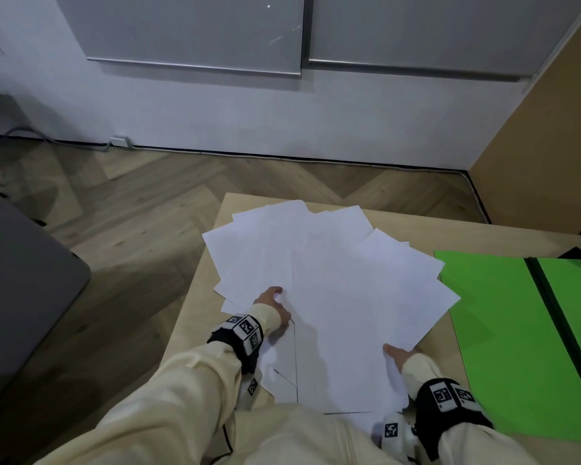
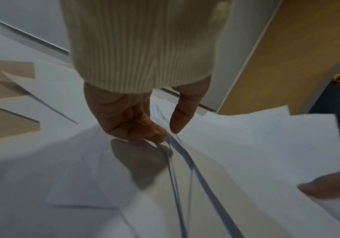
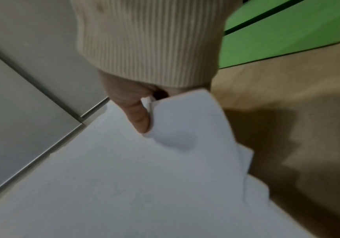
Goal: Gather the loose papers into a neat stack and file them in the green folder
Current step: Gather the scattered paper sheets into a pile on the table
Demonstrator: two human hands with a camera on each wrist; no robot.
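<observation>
Head view shows our papers (image 1: 329, 283) fanned out in a loose, overlapping spread across the light wooden table (image 1: 195, 317), with the green folder (image 1: 503, 330) lying open and flat just to their right, its near-left edge touched by the outermost sheets. Our left hand (image 1: 271, 305) sits at the left side of the spread, and the left wrist view shows its thumb and fingers pinching the edges of a few sheets. Our right hand (image 1: 398, 355) grips the near right corner of the sheets, thumb on top; in the right wrist view the thumb (image 3: 139, 117) presses down while the corner curls over the fingers hidden beneath. We judge that we are in the gathering step, with nothing yet squared and nothing filed. To do it well, we would draw both hands toward each other so the outer sheets slide under or over the middle ones, without creasing the corner our right hand already bends. Several sheets reach past the far and left edges of the table, so we should sweep those inward first, or they may slip to the floor. Once the bundle is together we would stand it on edge and tap it against the table to align it, then lay it on the open folder.
</observation>
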